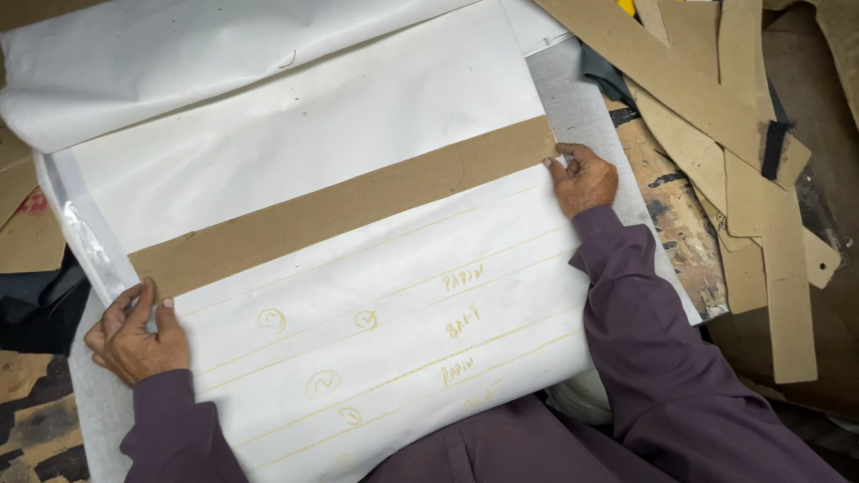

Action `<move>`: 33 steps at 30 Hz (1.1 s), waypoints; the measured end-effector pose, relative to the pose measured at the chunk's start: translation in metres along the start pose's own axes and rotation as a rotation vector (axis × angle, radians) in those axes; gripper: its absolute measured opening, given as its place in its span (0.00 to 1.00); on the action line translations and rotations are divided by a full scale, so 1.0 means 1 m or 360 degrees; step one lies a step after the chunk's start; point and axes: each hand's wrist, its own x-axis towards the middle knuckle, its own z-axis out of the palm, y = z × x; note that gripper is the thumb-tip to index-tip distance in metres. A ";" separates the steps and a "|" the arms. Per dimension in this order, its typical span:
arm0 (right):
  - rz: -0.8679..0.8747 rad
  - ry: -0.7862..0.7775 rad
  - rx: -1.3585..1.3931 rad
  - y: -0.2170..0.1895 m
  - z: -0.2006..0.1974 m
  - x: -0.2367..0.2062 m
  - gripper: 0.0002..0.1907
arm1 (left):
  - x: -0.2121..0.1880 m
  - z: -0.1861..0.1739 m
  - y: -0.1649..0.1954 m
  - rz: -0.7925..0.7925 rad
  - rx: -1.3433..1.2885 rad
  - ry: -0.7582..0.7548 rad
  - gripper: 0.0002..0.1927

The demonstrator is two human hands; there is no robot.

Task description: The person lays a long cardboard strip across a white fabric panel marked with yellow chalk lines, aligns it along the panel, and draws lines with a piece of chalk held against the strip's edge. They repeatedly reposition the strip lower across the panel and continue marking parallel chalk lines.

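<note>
- Strip [344,207]: long brown cardboard strip, laid slantwise across the middle of the frame, low at the left and high at the right, flat on the white sheet.
- Left hand [134,335]: lower left of the frame, fingers curled, thumb and fingers pressing on the strip's left end where it meets the sheet's edge.
- Right hand [583,179]: right of centre, fingers bent, fingertips holding down the strip's right end.
- Sheet [358,134]: large white sheet under the strip, filling most of the frame; the part below the strip bears yellow ruled lines, circled marks and handwriting.
- Roll [179,63]: upper left of the frame, the far part of the white material curling over on itself.
- Sleeves [662,358]: dark purple, along the bottom and lower right.
- Cardboard pieces [743,152]: brown cut shapes and straight strips, piled at the upper right, well apart from the left hand, near the right hand.
- Table [680,233]: worn, flaking surface showing just right of the sheet.
</note>
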 end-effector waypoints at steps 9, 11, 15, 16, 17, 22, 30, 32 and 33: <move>0.0102 0.0000 0.0007 0.001 0.000 0.001 0.11 | 0.001 0.004 -0.007 0.0077 0.0110 0.0028 0.15; 0.0129 0.0005 0.0018 0.002 0.001 0.002 0.10 | 0.002 0.005 -0.008 0.0130 0.0203 0.0061 0.16; 0.0173 -0.0022 0.0015 0.003 0.002 0.002 0.09 | 0.001 0.009 -0.014 0.0171 0.0184 0.0084 0.16; 0.0172 -0.0028 0.0016 0.004 0.002 0.002 0.10 | 0.000 0.009 -0.016 0.0169 0.0162 0.0083 0.15; 0.0171 -0.0031 0.0014 0.004 0.002 0.001 0.10 | 0.000 0.009 -0.017 0.0162 0.0133 0.0076 0.15; 0.0179 0.0016 0.0025 0.002 0.003 0.001 0.09 | -0.002 0.011 -0.022 0.0235 0.0239 0.0083 0.15; 0.0128 0.0025 0.0004 -0.002 0.000 0.001 0.09 | -0.001 0.009 -0.014 0.0142 0.0214 0.0103 0.13; 0.0095 0.0038 0.0018 -0.002 0.000 0.000 0.09 | -0.001 0.007 -0.012 0.0120 0.0159 0.0094 0.13; 0.0082 0.0043 0.0001 -0.003 0.000 0.000 0.09 | 0.001 0.008 -0.008 0.0106 0.0134 0.0093 0.13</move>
